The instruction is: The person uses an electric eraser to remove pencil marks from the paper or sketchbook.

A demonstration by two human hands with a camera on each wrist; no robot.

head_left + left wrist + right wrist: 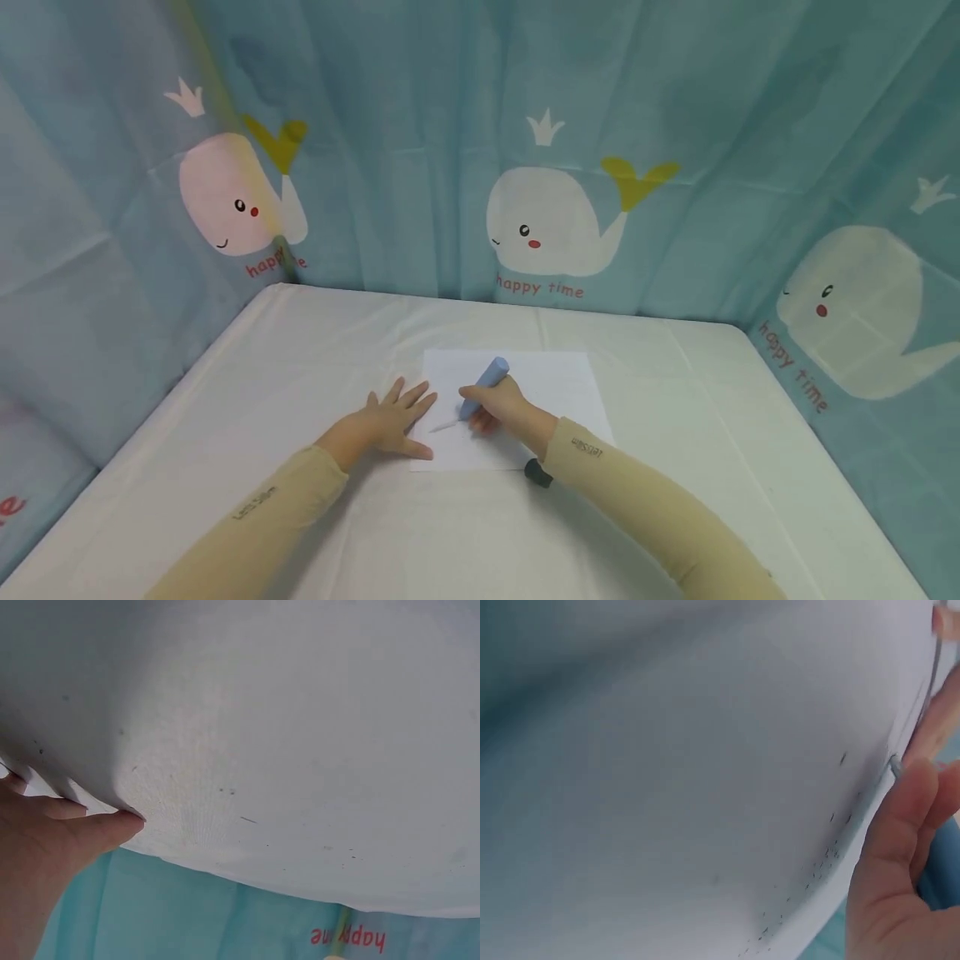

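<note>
A sheet of white paper [555, 383] lies on the white-covered table. My right hand [504, 406] grips a thick blue pen [491, 375] whose lower end slants down to the sheet; in the right wrist view the thumb presses near its narrow tip [895, 766]. A short pale line [443, 427] shows on the paper by the tip; whether it is a mark or a thin piece is hard to tell. My left hand [384, 422] rests with fingers spread over the paper's left edge. In the left wrist view, this hand [67, 840] appears at the left, holding nothing.
A small dark cylindrical object [537, 473] lies at the paper's near edge, partly behind the right sleeve [622, 483]. The white tablecloth [345, 333] has tiny dark specks near the right hand. Blue curtains [405, 217] with whale prints stand behind and at both sides.
</note>
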